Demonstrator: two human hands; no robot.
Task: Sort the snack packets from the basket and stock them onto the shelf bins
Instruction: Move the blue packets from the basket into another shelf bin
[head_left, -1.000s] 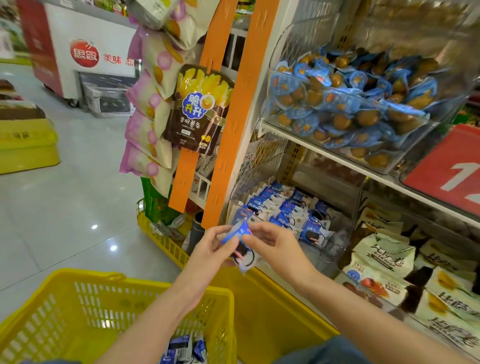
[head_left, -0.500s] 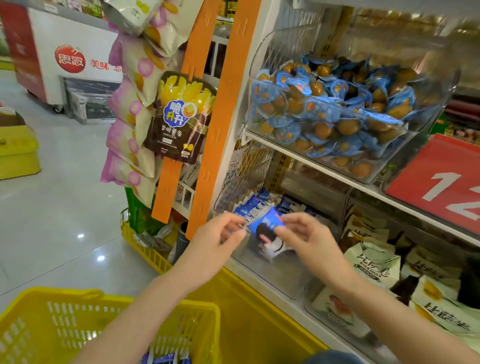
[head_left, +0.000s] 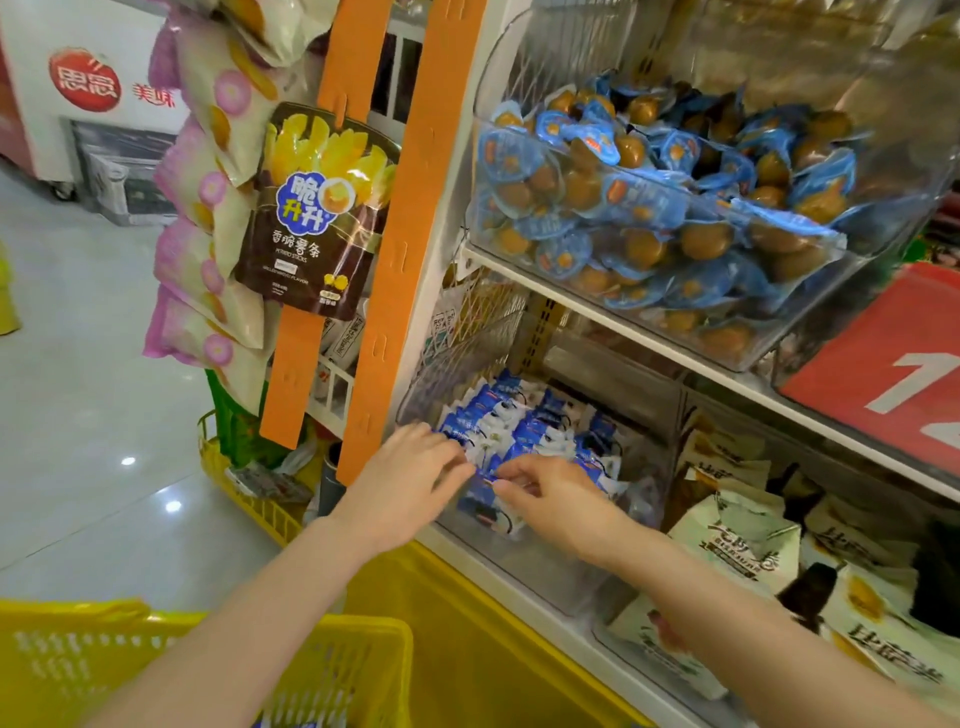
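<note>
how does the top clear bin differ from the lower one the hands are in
The top bin is heaped nearly full with blue packets of round brown snacks; the lower bin holds flat blue-and-white packets in rows, with its front bare. The top bin is untouched; the left hand and right hand reach into the lower bin. Both bins are clear plastic.
</note>
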